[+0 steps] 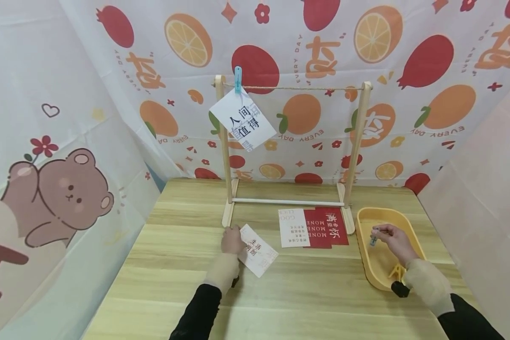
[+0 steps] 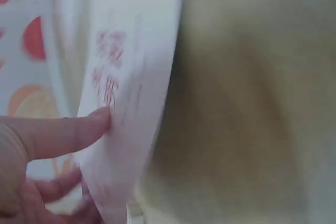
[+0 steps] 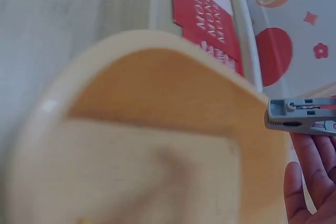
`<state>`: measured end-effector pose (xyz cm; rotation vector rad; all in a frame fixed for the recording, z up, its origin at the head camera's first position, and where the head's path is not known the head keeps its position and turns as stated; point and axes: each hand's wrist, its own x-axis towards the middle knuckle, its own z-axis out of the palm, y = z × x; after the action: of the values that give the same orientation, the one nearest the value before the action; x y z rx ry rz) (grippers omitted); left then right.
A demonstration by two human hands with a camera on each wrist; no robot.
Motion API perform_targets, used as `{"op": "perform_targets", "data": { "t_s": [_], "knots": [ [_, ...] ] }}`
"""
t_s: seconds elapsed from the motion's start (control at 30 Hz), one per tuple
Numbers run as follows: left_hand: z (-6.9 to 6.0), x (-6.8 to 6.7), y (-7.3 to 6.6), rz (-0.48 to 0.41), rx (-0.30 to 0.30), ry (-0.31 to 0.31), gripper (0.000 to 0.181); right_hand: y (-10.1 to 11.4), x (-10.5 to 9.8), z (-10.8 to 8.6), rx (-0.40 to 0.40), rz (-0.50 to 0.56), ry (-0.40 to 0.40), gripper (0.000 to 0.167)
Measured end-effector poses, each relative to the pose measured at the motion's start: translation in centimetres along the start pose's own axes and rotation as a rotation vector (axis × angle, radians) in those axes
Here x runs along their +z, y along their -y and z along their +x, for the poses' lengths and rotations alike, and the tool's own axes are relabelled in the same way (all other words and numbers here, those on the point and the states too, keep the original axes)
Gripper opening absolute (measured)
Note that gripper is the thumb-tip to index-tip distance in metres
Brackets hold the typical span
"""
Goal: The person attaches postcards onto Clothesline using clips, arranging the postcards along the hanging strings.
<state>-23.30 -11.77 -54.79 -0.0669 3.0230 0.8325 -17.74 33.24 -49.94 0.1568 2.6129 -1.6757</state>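
My left hand (image 1: pixel 232 240) pinches a white card (image 1: pixel 258 250) with printed characters by its edge, low over the table. In the left wrist view the thumb lies on the front of the card (image 2: pixel 131 72), with fingers behind it. My right hand (image 1: pixel 396 243) holds a small grey-blue clothespin (image 1: pixel 373 240) above the yellow tray (image 1: pixel 361 252). The right wrist view shows this clothespin (image 3: pixel 302 115) at the fingertips. A yellow clothespin (image 1: pixel 396 272) lies in the tray beneath the right wrist.
A wooden rack (image 1: pixel 357 137) with a rope (image 1: pixel 297 88) stands at the back. From the rope, a light-blue clothespin (image 1: pixel 238 79) hangs a white card (image 1: pixel 242 125) at a slant. Overlapping red cards (image 1: pixel 337 226) and a white card (image 1: pixel 292 231) lie by the rack's right foot.
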Motion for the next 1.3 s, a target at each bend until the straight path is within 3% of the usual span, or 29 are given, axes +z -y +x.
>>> {"op": "perform_targets", "data": {
  "t_s": [0.1,0.23,0.4,0.57,0.63,0.73,0.87,1.07,1.3],
  "knots": [
    [0.6,-2.7,-0.5,-0.336,-0.01,0.072,0.039,1.5,-0.4,0.2,-0.024,-0.009,-0.014,0.045],
    [2.1,-7.8,-2.8,-0.734,-0.036,0.139,0.039,5.8,-0.5,1.5,-0.077,-0.016,-0.018,0.05],
    [4.5,-14.4,-8.3,-1.008,-0.01,0.018,0.038,14.8,0.9,4.0,-0.246,-0.003,-0.031,0.042],
    [6.8,-17.9,-13.0,-1.169,0.073,-0.108,0.033,25.7,3.0,6.9,-0.427,0.117,-0.007,0.025],
    [7.9,-18.6,-14.4,-1.213,0.086,-0.149,0.032,29.7,3.8,8.2,-0.466,0.186,-0.014,0.019],
    [9.4,-19.2,-16.2,-1.258,0.08,-0.19,0.033,35.0,4.8,10.3,-0.455,0.277,-0.038,0.018],
    [10.7,-19.6,-17.9,-1.244,0.022,-0.193,0.034,39.7,6.3,12.5,-0.345,0.297,-0.092,0.019],
    [11.1,-20.1,-19.2,-1.218,0.005,-0.157,0.034,42.4,8.6,14.8,-0.2,0.348,-0.149,0.016],
    [10.7,-20.3,-20.0,-1.18,-0.016,-0.143,0.037,42.6,9.8,15.5,-0.167,0.297,-0.163,0.019]
  ]
}}
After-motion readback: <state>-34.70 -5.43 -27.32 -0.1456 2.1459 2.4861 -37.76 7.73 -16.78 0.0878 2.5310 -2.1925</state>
